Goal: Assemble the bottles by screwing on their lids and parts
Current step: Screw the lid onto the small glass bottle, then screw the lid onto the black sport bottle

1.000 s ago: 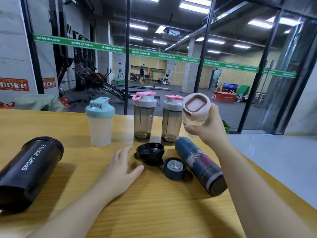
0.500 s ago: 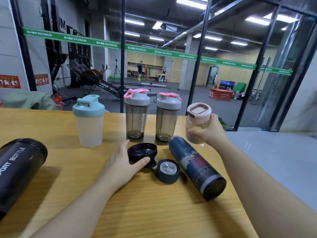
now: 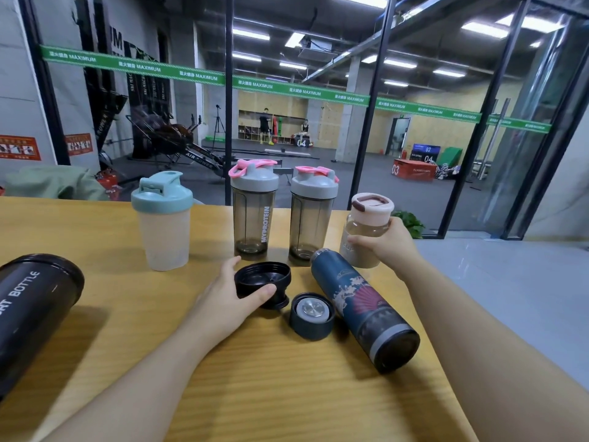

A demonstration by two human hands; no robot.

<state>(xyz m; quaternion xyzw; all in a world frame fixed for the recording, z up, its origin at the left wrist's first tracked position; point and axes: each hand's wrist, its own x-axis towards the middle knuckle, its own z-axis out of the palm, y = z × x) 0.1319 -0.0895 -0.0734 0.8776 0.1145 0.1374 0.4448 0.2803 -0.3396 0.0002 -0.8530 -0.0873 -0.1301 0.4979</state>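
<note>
Head view: pink-lidded small bottle (image 3: 366,232) upright at the right end of the row on the wooden table (image 3: 95,237), right hand (image 3: 390,247) wrapped round its body, lid already on. Left hand (image 3: 229,301) curled about the loose black screw part (image 3: 263,282), thumb against its near rim. Probably the changeover step: one bottle finished and set down, next part taken up. Next move likely calls for matching that part to the black sport bottle (image 3: 32,307) lying at far left. Dark cap (image 3: 311,315) and blue flask (image 3: 363,311), lying beside each other, unassembled.
</note>
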